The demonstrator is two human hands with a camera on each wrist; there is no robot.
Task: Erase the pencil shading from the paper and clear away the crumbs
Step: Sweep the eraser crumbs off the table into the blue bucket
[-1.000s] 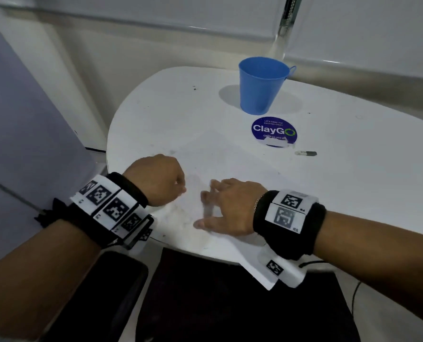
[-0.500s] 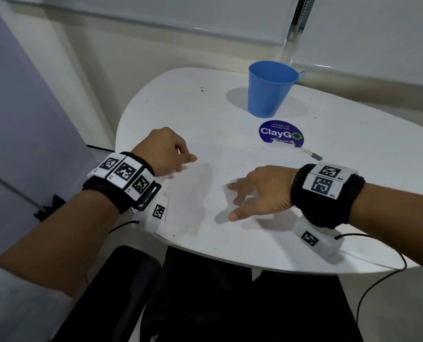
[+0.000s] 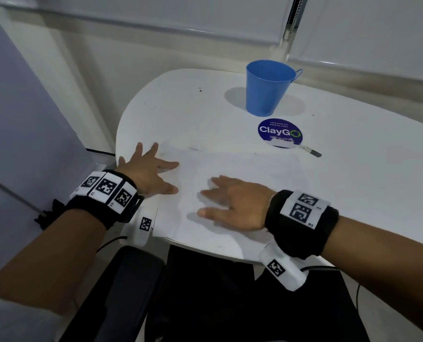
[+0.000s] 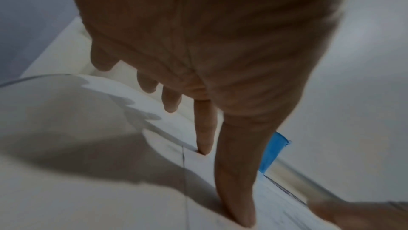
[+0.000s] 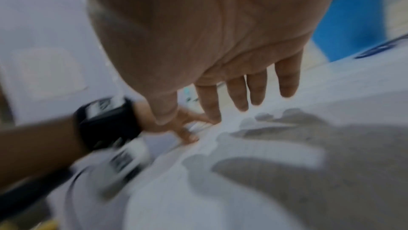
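Observation:
A white sheet of paper [image 3: 242, 174] lies flat on the white table [image 3: 353, 193], with faint grey smudges near its left edge. My left hand [image 3: 153, 172] is spread flat on that left edge; in the left wrist view its fingertips [image 4: 203, 150] press down on the paper [image 4: 132, 207]. My right hand [image 3: 220, 201] lies over the middle of the sheet with straight fingers and holds nothing. It is motion-blurred. The right wrist view shows its straight fingers [image 5: 256, 90] just above the paper [image 5: 198, 207], and the left hand [image 5: 183, 127] beyond them.
A blue cup [image 3: 268, 87] stands at the back of the table, with a round ClayGo sticker [image 3: 279, 132] in front of it. A small white stick with a dark end [image 3: 311, 151] lies beside the sticker. The table's curved front edge [image 3: 205, 250] is close to my wrists.
My left hand has opened from a fist and now lies spread on the paper's left edge. My right hand swept right, then back left across the sheet.

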